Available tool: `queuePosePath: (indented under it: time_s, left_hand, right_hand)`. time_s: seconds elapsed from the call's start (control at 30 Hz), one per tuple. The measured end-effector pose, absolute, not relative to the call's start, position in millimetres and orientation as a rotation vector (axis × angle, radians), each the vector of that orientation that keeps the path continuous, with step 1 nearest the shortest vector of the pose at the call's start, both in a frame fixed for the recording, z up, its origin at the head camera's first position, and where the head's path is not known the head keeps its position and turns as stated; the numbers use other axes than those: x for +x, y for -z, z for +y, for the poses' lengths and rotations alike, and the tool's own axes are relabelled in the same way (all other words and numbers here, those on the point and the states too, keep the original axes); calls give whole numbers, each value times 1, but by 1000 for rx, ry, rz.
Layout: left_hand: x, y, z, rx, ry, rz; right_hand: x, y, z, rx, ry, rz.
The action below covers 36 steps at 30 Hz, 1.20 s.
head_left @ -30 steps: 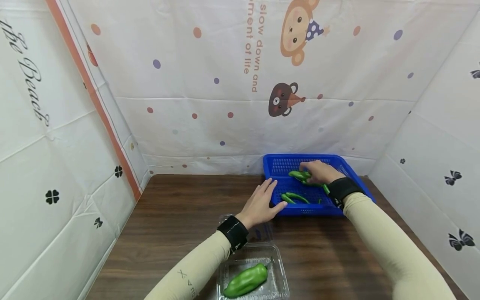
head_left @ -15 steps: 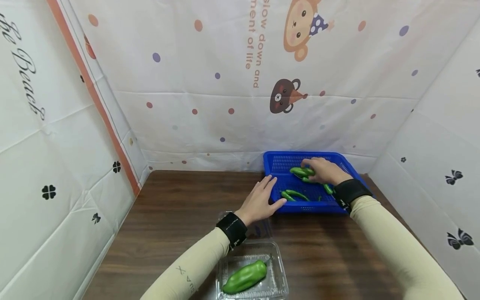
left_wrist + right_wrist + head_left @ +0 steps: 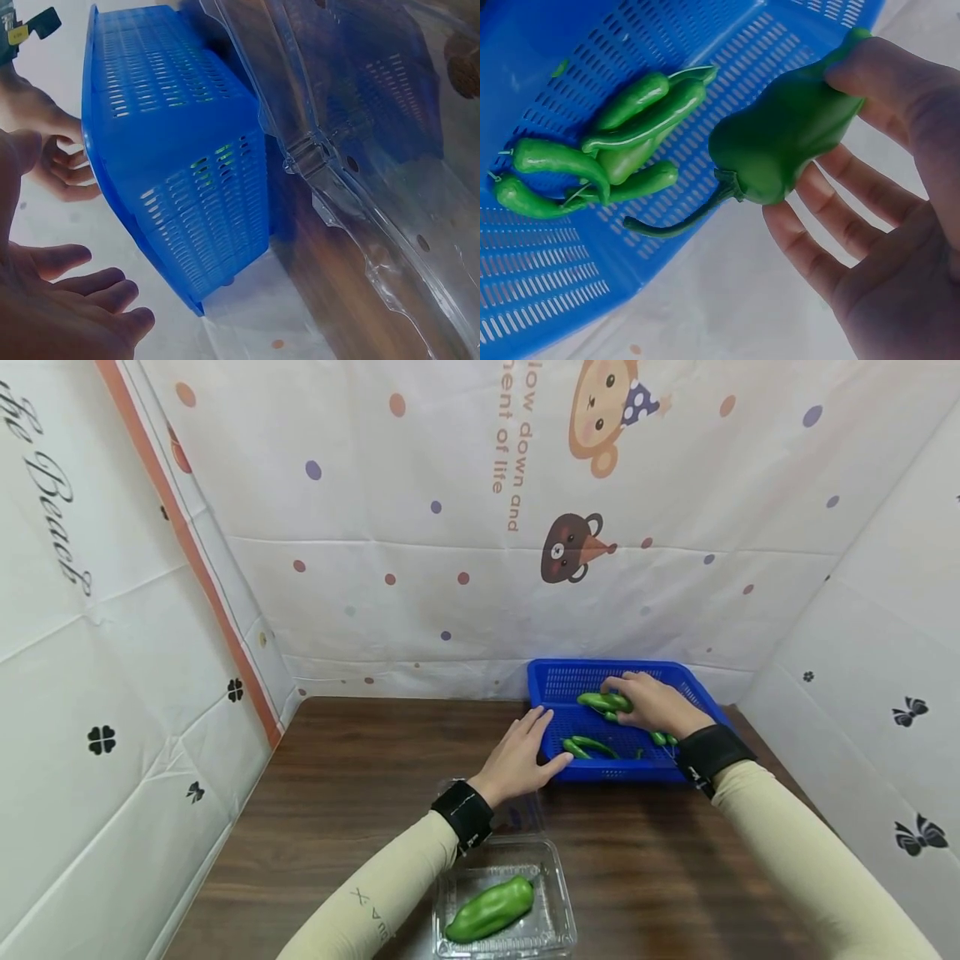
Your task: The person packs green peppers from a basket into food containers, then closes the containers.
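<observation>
My right hand [image 3: 654, 705] is over the blue perforated basket [image 3: 615, 772], gripping a large green pepper [image 3: 787, 127] between thumb and fingers. In the right wrist view the pepper's curved stem points toward several thin green chili peppers [image 3: 645, 112] lying in the basket. My left hand [image 3: 517, 762] has its fingers spread at the basket's near left corner and holds nothing. The left wrist view shows its fingers [image 3: 105, 292] alongside the basket wall. Below that arm stands an unlidded clear plastic box [image 3: 564, 902] with another large green pepper [image 3: 491, 910] lying in it.
The clear hinged lid [image 3: 525, 817] of the box lies folded back toward the basket, partly under my left wrist. Everything stands on a dark wooden table [image 3: 360, 793]. Printed white sheets [image 3: 390, 627] enclose it at the back and both sides.
My right wrist has shifted slightly right, uncovering more of the chili peppers beside it, while the hand keeps hold of the pepper. My left hand stays by the basket. The head view has tilted slightly.
</observation>
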State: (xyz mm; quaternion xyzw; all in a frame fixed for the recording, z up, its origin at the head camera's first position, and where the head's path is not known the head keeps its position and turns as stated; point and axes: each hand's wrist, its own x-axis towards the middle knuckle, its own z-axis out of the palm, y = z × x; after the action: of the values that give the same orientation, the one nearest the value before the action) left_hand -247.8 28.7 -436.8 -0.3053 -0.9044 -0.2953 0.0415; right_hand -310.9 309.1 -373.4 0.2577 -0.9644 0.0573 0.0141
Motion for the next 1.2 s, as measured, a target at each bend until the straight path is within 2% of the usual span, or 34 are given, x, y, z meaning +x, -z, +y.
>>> queuePosePath:
  time_s: [1.2]
  left_hand:
    - [-239,430,16,-982,929,-2780]
  right_hand:
    - [-271,361,299,955,-142,-2779]
